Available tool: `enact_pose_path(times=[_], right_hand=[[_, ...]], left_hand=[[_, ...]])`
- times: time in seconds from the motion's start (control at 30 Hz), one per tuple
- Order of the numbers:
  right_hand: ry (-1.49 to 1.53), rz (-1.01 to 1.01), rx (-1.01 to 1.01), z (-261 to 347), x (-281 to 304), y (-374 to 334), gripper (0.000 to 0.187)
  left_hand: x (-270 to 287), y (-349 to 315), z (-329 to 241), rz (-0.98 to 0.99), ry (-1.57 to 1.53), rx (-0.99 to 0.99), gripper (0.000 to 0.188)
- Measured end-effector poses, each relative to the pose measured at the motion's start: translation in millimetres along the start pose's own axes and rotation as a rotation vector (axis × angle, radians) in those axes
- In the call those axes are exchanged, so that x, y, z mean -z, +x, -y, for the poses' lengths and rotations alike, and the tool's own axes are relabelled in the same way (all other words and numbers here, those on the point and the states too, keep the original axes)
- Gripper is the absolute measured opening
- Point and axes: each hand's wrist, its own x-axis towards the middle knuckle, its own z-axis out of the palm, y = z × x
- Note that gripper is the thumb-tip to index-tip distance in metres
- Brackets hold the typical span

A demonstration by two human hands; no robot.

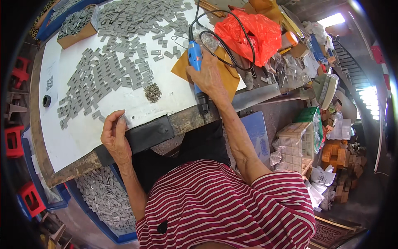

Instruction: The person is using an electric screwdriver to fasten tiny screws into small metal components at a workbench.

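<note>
My right hand (210,76) is wrapped round a blue electric screwdriver (194,60). Its black tip end points down toward the table's front edge, and a black cord loops away from its top. Just above the front edge, my left hand (115,139) is closed in a pinch, with a small grey piece (126,120) partly showing at the fingertips. Beyond it, small grey rectangular pieces (101,74) with holes lie in slanting rows on the white sheet (139,101). A small heap of brass-coloured screws (153,93) lies between my two hands.
A cardboard box (78,36) of grey pieces stands far left, beside a large loose pile (141,16). Brown envelopes (182,66) and a red plastic bag (253,33) lie right. A black roll (46,100) sits left. A blue bin (87,216) of pieces stands below.
</note>
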Motion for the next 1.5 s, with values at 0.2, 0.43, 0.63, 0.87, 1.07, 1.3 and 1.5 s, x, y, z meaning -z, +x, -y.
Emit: enact_pose_path(times=[0.2,0.43,0.63,0.87,1.07,1.3,1.5], right_hand=[[-0.080,-0.004,0.118,-6.0,-6.0,8.6,0.069],[-0.192,0.207,0.003,1.6,-0.7,19.7,0.070],[-0.269,0.215,-0.017,5.2,-3.3,21.8,0.056],[-0.331,0.199,0.038,0.6,0.6,24.5,0.056],[-0.300,0.064,0.167,-13.6,-3.2,9.9,0.062],[-0.276,-0.151,0.252,-20.4,29.2,-26.2,0.037],[-0.516,-0.531,0.110,-85.1,72.2,-38.1,0.021]], left_hand=[[1.2,-0.2,0.4,0.003,0.009,-0.001,0.017],[0.0,-1.0,-2.3,-0.008,0.064,0.019,0.018],[1.8,-1.5,-0.7,-0.003,0.046,0.025,0.018],[7.0,0.7,5.8,0.012,0.059,-0.005,0.019],[3.0,3.9,9.4,0.010,0.038,-0.014,0.018],[6.8,3.7,13.9,0.054,0.008,-0.049,0.018],[5.8,-0.3,7.8,0.046,0.191,-0.083,0.016]])
